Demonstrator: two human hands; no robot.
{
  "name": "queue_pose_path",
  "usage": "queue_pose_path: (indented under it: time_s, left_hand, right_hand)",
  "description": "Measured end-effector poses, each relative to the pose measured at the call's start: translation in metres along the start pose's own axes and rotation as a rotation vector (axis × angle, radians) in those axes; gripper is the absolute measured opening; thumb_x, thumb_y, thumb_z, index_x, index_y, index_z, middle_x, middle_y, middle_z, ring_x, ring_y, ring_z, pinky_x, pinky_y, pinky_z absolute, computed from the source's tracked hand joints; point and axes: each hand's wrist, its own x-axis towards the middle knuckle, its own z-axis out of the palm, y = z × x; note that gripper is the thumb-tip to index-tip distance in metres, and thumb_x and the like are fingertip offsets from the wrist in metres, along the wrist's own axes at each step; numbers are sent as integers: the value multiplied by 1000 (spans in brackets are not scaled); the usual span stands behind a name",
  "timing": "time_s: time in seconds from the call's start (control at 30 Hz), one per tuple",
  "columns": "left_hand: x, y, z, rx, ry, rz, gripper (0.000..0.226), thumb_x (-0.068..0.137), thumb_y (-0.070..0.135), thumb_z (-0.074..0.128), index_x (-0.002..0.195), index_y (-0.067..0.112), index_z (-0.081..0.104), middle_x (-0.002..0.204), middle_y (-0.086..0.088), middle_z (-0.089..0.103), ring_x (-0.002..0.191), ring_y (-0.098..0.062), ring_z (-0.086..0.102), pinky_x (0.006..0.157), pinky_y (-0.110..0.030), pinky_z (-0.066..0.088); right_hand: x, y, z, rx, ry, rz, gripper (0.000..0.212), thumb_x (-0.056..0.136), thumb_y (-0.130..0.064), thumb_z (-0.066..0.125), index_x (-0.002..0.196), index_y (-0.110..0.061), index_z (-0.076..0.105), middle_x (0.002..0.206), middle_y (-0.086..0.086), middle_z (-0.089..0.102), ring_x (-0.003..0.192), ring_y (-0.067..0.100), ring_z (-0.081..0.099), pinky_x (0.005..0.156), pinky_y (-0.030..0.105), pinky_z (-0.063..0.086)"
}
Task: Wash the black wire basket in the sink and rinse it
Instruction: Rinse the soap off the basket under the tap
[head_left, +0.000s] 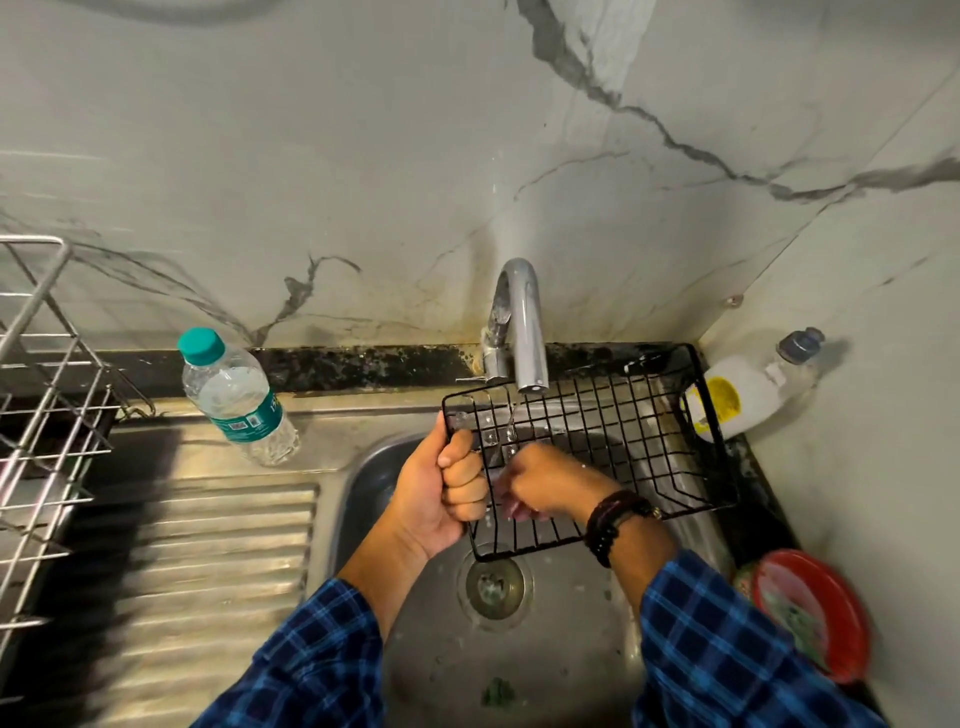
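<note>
The black wire basket (623, 426) is held tilted over the steel sink (374, 478), under the chrome tap (524, 322). A thin stream of water runs from the spout onto the basket's left part. My left hand (447, 488) is closed around the basket's left rim. My right hand (545, 480) lies inside the basket on its wire floor, fingers curled and wet beneath the stream. I cannot tell whether it holds anything. The drain (493, 582) shows below the basket's near corner.
A clear water bottle (239, 400) with a teal cap stands on the sink's left ledge. A metal dish rack (36, 405) fills the far left above the ribbed drainboard (208, 571). A white bottle (748, 389) lies in the right corner; a red bowl (810, 613) sits near right.
</note>
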Motion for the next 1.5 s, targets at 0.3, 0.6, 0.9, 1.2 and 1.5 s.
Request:
queue_pose_path:
  time_s: [0.3, 0.6, 0.9, 1.2, 1.5]
  left_hand:
    - [-1, -2, 11, 28, 62, -16, 61, 103, 56, 26, 53, 23, 36, 42, 9, 22, 40, -7, 6, 37, -14, 7]
    - [-7, -16, -3, -46, 99, -17, 58, 103, 55, 30, 54, 24, 35, 52, 9, 11, 43, -8, 5, 41, -19, 3]
    - [5, -19, 8, -30, -67, -99, 61, 104, 55, 25, 54, 23, 40, 49, 10, 14, 40, -7, 8, 38, -16, 7]
    - [-1, -28, 12, 76, 21, -97, 58, 99, 58, 29, 53, 23, 38, 51, 8, 14, 41, -8, 8, 38, -18, 8]
    - [-34, 9, -1, 85, 80, 61, 57, 99, 56, 30, 54, 23, 40, 52, 7, 11, 42, -9, 7, 39, -19, 8]
  right_hand:
    - [-9, -15, 15, -537, 506, -392, 54, 104, -19, 32, 157, -25, 22, 163, -7, 26, 152, 23, 13, 119, 44, 27]
    - [-44, 9, 14, -617, 108, -238, 17, 99, -14, 49, 105, -17, 65, 104, 3, 63, 95, 23, 63, 86, 40, 54]
    - [-28, 13, 11, -628, 542, -230, 48, 96, -11, 53, 143, -18, 44, 141, 6, 43, 123, 28, 45, 93, 42, 53]
    - [-20, 39, 30, -636, 301, -266, 69, 100, -1, 31, 159, -15, -3, 166, 8, -12, 151, 31, 12, 114, 45, 37]
    - [-16, 10, 9, -417, 199, -479, 39, 102, -27, 45, 139, -24, 55, 155, -2, 42, 137, 16, 45, 110, 44, 43]
